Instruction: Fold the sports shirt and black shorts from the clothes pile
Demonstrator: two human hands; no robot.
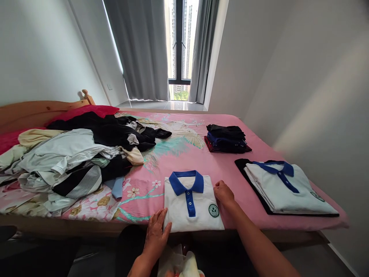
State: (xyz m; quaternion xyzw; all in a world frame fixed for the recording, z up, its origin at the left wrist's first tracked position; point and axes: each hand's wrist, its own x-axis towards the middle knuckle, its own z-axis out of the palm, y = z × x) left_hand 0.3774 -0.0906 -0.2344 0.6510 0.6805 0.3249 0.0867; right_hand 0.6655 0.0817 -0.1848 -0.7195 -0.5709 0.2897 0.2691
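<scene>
A folded white polo shirt (pixel 178 219) with a blue collar, a blue button placket and a round green badge lies flat at the bed's near edge, collar pointing away from me. My left hand (pixel 157 231) rests along its lower left edge, fingers stretched and thumb apart on the cloth. At the shirt's right edge, just above the badge, my right hand (pixel 224 193) is closed, its curled fingertips against the fabric. Those fingertips are partly hidden from view.
A loose heap of clothes (pixel 69 150) covers the bed's left side. To the right, a folded dark pile (pixel 226 138) sits behind a stack of white polo shirts (pixel 285 192) on black cloth. The pink bedsheet (pixel 184 161) lies under everything; a plastic bag (pixel 175 263) is below me.
</scene>
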